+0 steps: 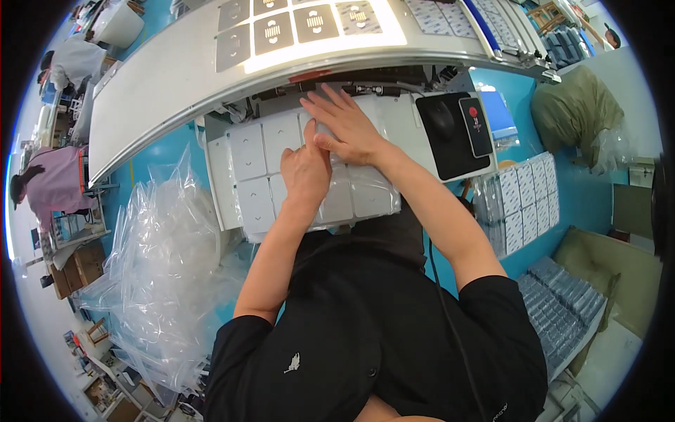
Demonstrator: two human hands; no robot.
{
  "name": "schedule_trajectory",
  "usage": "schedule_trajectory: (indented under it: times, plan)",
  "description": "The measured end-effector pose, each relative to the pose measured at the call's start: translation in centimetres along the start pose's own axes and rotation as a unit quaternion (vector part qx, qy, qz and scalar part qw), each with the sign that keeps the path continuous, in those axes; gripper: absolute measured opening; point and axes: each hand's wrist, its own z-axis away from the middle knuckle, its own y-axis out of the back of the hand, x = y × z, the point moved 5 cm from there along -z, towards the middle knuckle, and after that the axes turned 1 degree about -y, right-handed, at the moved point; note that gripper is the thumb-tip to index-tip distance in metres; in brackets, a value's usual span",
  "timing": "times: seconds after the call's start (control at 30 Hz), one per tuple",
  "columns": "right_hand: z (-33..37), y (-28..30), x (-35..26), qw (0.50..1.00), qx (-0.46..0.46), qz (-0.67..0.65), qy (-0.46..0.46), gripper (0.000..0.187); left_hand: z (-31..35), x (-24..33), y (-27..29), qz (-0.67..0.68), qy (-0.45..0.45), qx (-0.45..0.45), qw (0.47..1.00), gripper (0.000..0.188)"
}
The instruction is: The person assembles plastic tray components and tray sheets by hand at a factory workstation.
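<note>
A stack of white square panels with small grey arrow marks (249,144) lies in front of me under clear plastic film (376,188). My right hand (351,133) rests flat over its far part, fingers stretched and spread. Close beside it, my left hand (307,172) touches the panels with its index finger pointing away from me and the thumb apart. The other left fingers curl out of sight, and I see nothing held in them. The right thumb meets the left index finger.
The panels lie on a white shelf (219,190) below a lit worktable (162,91). To the right are a black mouse (440,119) and a phone (476,126) on a dark mat. Crumpled plastic bags (165,267) heap at left; wrapped stacks (524,197) stand at right.
</note>
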Motion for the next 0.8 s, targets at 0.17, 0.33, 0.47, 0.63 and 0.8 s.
schedule_trajectory:
  times: [0.17, 0.33, 0.47, 0.63, 0.8]
  plan:
    - [-0.6, -1.2, -0.6, 0.989, -0.042, 0.141, 0.002, 0.085, 2.9, -2.9, 1.7, 0.015, -0.017, 0.012, 1.0, 0.043]
    - [-1.0, -1.3, -1.1, 0.974, -0.06, 0.216, -0.018, 0.085, 6.6, -5.4, 4.9, 0.03, 0.012, 0.014, 0.999, 0.041]
    - [-1.1, -1.6, -1.5, 0.969, -0.078, 0.234, -0.012, 0.084, 9.9, -8.0, 6.8, 0.065, 0.054, 0.026, 0.996, 0.04]
    - [-1.0, -1.9, -1.5, 0.964, -0.087, 0.253, -0.008, 0.083, 14.8, -12.6, 10.2, 0.108, 0.114, 0.048, 0.986, 0.041]
    - [-1.4, -2.2, -2.0, 0.962, -0.105, 0.25, 0.02, 0.081, 20.3, -19.4, 11.7, 0.326, 0.331, -0.023, 0.885, 0.048]
